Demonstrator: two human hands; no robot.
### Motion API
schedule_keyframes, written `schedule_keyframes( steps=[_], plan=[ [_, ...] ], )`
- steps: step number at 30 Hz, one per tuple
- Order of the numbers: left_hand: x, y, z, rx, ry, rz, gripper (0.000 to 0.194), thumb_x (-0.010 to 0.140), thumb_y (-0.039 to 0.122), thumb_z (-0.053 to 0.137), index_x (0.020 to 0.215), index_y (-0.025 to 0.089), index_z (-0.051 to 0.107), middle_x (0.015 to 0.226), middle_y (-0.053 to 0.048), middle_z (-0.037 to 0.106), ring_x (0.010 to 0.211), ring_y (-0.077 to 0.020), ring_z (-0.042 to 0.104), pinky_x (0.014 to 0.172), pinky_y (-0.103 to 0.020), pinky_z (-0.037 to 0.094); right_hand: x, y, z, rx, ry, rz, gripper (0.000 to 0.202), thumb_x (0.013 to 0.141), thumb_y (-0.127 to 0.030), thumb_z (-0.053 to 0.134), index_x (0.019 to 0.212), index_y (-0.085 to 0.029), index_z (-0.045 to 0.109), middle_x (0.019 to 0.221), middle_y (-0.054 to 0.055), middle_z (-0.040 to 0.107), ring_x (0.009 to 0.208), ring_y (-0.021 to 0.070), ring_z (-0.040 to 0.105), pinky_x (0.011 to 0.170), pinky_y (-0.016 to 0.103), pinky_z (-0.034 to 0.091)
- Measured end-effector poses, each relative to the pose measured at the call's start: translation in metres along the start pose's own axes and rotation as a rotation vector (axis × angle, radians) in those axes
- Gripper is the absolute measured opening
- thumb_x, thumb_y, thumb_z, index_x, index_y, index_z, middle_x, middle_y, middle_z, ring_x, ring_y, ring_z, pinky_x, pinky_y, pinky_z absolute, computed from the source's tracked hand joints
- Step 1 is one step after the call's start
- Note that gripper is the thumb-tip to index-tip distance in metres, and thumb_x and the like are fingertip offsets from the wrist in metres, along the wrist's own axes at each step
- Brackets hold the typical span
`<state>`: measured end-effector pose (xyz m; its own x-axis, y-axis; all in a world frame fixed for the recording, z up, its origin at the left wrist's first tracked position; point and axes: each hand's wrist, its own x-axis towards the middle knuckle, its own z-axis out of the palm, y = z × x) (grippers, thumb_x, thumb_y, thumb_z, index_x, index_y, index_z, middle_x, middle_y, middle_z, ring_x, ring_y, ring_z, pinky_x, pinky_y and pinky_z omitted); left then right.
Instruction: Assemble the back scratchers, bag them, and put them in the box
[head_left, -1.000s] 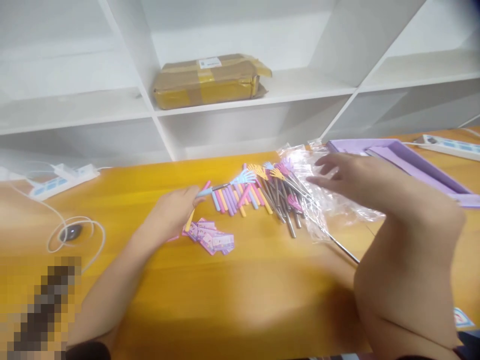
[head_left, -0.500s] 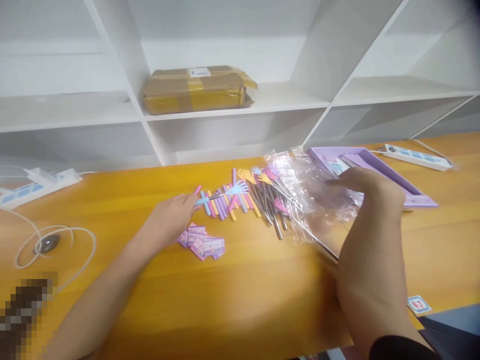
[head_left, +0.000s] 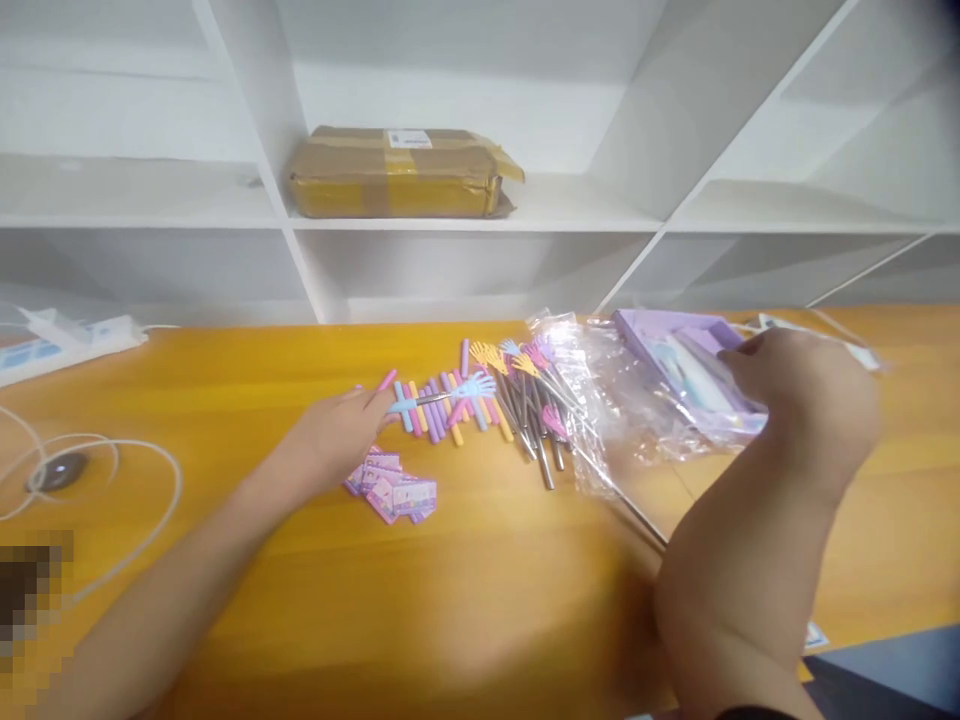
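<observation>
My left hand (head_left: 337, 430) is closed around the light blue handle of a back scratcher (head_left: 474, 386), whose hand-shaped head points right. Under it lies a row of short coloured tubes (head_left: 433, 410) in pink, yellow, blue and purple. To the right are several metal-stemmed back scratchers (head_left: 525, 366) with yellow, pink and blue heads, beside crumpled clear plastic bags (head_left: 622, 390). My right hand (head_left: 799, 400) is over the right part of an open purple box (head_left: 637, 325). Its thumb points left; the other fingers are hidden, so I cannot see whether it holds anything.
Small printed cards (head_left: 394, 490) are piled near my left hand. One long metal rod (head_left: 637, 515) reaches toward my right forearm. Power strips (head_left: 67, 345) stand at both sides, with a cable and a dark mouse (head_left: 56, 472) at left. A taped carton (head_left: 397, 175) sits on the shelf.
My right hand has moved right, from beside the plastic bags to over the purple box's right part. My left hand still holds the blue back scratcher. The view has shifted slightly.
</observation>
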<state>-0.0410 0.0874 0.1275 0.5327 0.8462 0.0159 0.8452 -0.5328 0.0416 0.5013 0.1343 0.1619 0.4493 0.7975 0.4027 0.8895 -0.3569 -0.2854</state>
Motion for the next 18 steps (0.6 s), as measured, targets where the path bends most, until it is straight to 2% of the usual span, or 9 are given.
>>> schedule_keyframes(
  steps=[1, 3, 6, 8, 10, 11, 14, 16, 18],
  plan=[
    [0.0, -0.001, 0.001, -0.029, -0.003, -0.001, 0.046, 0.109, 0.023, 0.041, 0.155, 0.02, 0.05, 0.119, -0.017, 0.074, 0.101, -0.0291, 0.072, 0.079, -0.033, 0.052, -0.005, -0.013, -0.013, -0.057, 0.015, 0.125, 0.033, 0.064, -0.019, 0.087, 0.05, -0.022, 0.057, 0.042, -0.002, 0.035, 0.05, 0.0106, 0.025, 0.063, 0.039, 0.029],
    [0.002, -0.002, 0.003, -0.1, -0.014, -0.004, 0.06, 0.102, 0.009, 0.041, 0.158, 0.03, 0.049, 0.134, -0.014, 0.069, 0.109, -0.0283, 0.072, 0.088, -0.035, 0.054, -0.022, -0.046, -0.035, 0.004, 0.156, 0.212, 0.025, 0.071, -0.018, 0.084, 0.067, -0.023, 0.06, 0.055, 0.001, 0.05, 0.055, 0.012, 0.033, 0.068, 0.039, 0.034],
    [0.005, 0.001, 0.008, -0.263, -0.028, 0.045, 0.068, 0.095, 0.0, 0.039, 0.143, 0.04, 0.066, 0.142, -0.009, 0.062, 0.115, -0.0258, 0.069, 0.099, -0.038, 0.054, -0.054, -0.101, -0.053, 0.542, 0.181, 0.017, 0.01, 0.089, -0.019, 0.067, 0.095, -0.021, 0.059, 0.081, 0.008, 0.071, 0.066, 0.0152, 0.061, 0.072, 0.037, 0.047],
    [0.005, 0.009, 0.014, -0.477, -0.026, 0.08, 0.053, 0.101, 0.009, 0.042, 0.131, 0.038, 0.075, 0.135, -0.008, 0.063, 0.117, -0.0253, 0.066, 0.105, -0.042, 0.052, -0.076, -0.135, -0.053, 0.877, -0.007, -0.103, 0.014, 0.091, -0.022, 0.068, 0.096, -0.02, 0.055, 0.083, 0.008, 0.071, 0.068, 0.0153, 0.066, 0.07, 0.034, 0.053],
    [0.004, 0.022, 0.023, -0.792, -0.061, 0.084, 0.036, 0.106, 0.03, 0.05, 0.132, 0.034, 0.073, 0.128, -0.008, 0.064, 0.114, -0.0247, 0.063, 0.102, -0.04, 0.052, -0.102, -0.165, -0.046, 0.943, -0.233, -0.266, 0.017, 0.093, -0.03, 0.071, 0.094, -0.019, 0.058, 0.083, 0.006, 0.071, 0.073, 0.0149, 0.068, 0.072, 0.032, 0.056],
    [0.002, 0.03, 0.028, -0.974, -0.096, 0.079, 0.037, 0.106, 0.042, 0.052, 0.136, 0.032, 0.07, 0.127, -0.009, 0.064, 0.108, -0.0231, 0.063, 0.096, -0.037, 0.053, -0.118, -0.179, -0.039, 0.927, -0.294, -0.372, 0.02, 0.095, -0.034, 0.071, 0.092, -0.019, 0.059, 0.083, 0.005, 0.071, 0.074, 0.0148, 0.069, 0.072, 0.03, 0.056],
    [-0.003, 0.054, 0.041, -1.558, -0.14, 0.015, 0.059, 0.095, 0.072, 0.06, 0.128, 0.025, 0.071, 0.106, -0.008, 0.065, 0.072, -0.0142, 0.053, 0.064, -0.026, 0.046, -0.173, -0.211, -0.015, 0.715, -0.258, -0.771, 0.014, 0.102, -0.027, 0.062, 0.091, -0.02, 0.062, 0.087, 0.003, 0.07, 0.079, 0.0133, 0.067, 0.072, 0.028, 0.052],
    [-0.006, 0.065, 0.043, -1.867, -0.066, -0.075, 0.061, 0.083, 0.076, 0.073, 0.108, 0.02, 0.072, 0.085, -0.004, 0.06, 0.062, -0.0128, 0.047, 0.056, -0.026, 0.039, -0.207, -0.226, -0.001, 0.576, -0.227, -1.066, 0.016, 0.104, -0.02, 0.056, 0.09, -0.018, 0.063, 0.092, 0.005, 0.069, 0.083, 0.0155, 0.065, 0.071, 0.03, 0.051],
    [-0.007, 0.07, 0.039, -2.003, -0.018, -0.163, 0.049, 0.085, 0.065, 0.078, 0.106, 0.022, 0.071, 0.087, -0.004, 0.061, 0.069, -0.0152, 0.054, 0.059, -0.027, 0.043, -0.229, -0.236, 0.007, 0.53, -0.2, -1.229, 0.014, 0.103, -0.017, 0.054, 0.093, -0.016, 0.065, 0.099, 0.009, 0.069, 0.094, 0.0203, 0.066, 0.077, 0.035, 0.054]
  ],
)
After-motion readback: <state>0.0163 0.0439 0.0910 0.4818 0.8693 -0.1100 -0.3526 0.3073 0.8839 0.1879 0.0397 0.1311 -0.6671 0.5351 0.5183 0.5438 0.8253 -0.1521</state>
